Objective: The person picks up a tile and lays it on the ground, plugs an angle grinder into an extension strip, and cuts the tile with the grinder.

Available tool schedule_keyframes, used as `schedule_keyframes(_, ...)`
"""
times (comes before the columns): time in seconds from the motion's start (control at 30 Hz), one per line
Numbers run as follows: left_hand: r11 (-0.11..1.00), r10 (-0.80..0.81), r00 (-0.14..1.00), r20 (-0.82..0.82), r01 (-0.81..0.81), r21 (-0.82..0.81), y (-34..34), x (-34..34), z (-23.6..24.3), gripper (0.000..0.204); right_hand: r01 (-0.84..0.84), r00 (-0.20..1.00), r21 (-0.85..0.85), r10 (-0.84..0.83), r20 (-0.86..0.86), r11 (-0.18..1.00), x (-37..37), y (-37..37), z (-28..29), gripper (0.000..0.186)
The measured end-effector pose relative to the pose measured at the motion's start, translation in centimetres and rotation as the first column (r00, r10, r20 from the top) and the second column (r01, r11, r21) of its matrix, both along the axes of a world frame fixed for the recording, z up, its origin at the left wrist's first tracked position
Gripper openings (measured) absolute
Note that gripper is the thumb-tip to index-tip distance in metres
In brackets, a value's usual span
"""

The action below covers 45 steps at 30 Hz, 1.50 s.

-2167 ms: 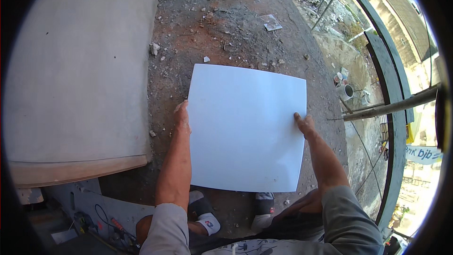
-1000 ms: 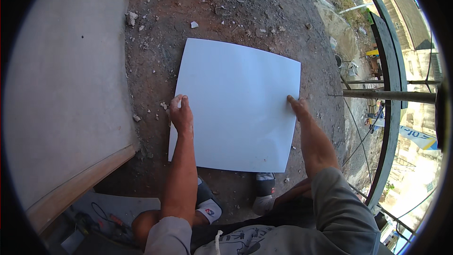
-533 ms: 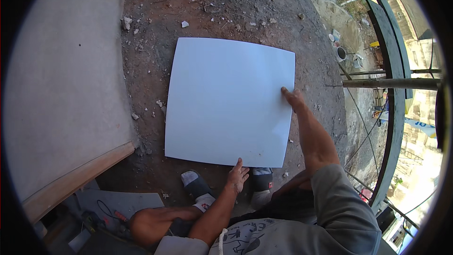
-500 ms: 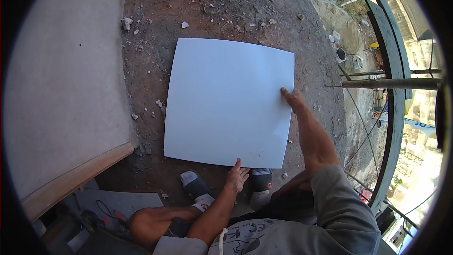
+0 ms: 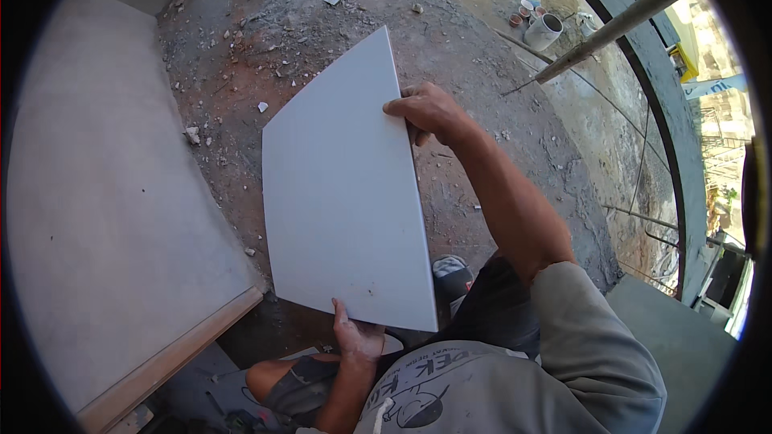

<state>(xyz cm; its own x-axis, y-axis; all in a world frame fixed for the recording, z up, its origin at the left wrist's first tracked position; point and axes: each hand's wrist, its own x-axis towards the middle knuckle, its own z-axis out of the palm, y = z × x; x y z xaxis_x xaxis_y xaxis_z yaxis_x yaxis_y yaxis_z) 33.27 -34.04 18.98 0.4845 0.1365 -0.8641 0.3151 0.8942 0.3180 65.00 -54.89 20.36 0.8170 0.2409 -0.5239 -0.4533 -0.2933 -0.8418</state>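
Note:
A large, square, white tile-like panel [image 5: 346, 193] hangs tilted in front of me, its right edge raised toward me and its face turned somewhat left. My right hand [image 5: 428, 115] is closed on the upper part of that right edge, thumb on the face and fingers curled behind. On the near edge, my left hand [image 5: 358, 339] grips with its thumb on the face; its other fingers are hidden under the panel. A few small dark specks mark the face near the lower edge.
A pale wall [image 5: 112, 161] with a wooden board [image 5: 173, 358] along its near edge stands at left. Rubble lies over the dirt ground [image 5: 233, 48]. At right are a pole [image 5: 619, 24], a dark curved beam [image 5: 683, 161] and a white bucket [image 5: 544, 30].
The panel has tilted up, its right edge rising toward me. My left hand has gone from open fingers at the near edge to gripping it. My view has shifted right.

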Motion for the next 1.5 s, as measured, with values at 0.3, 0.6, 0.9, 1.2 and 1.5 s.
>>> schedule_keyframes(0.3,0.999,0.02,0.975,0.223,-0.028,0.033,1.3,0.7,5.0,0.05,0.121,0.988,0.199,-0.138,0.075,0.973,-0.7,3.7,3.0,0.033)
schedule_keyframes(0.6,0.996,0.042,0.999,0.006,-0.041,-0.082,0.4,0.2,3.9,0.05,0.325,0.931,0.45,-0.365,0.001,0.832,-2.3,3.0,-8.3,0.055)
schedule_keyframes(0.9,0.988,0.127,0.989,0.081,-0.133,0.073,0.9,1.5,6.1,0.053,-0.169,0.878,-0.631,0.407,0.253,0.757,-14.2,8.0,-22.8,0.045)
schedule_keyframes(1.2,0.989,0.125,0.989,0.078,-0.131,0.076,0.3,0.7,4.4,0.053,-0.251,0.786,-0.729,0.574,0.231,0.637,-15.8,8.9,-23.7,0.042)
schedule_keyframes(1.5,0.986,0.145,0.989,0.022,-0.146,0.075,-0.1,-0.2,2.8,0.052,-0.284,0.897,-0.585,0.426,0.117,0.76,-11.5,6.9,-25.4,0.042)
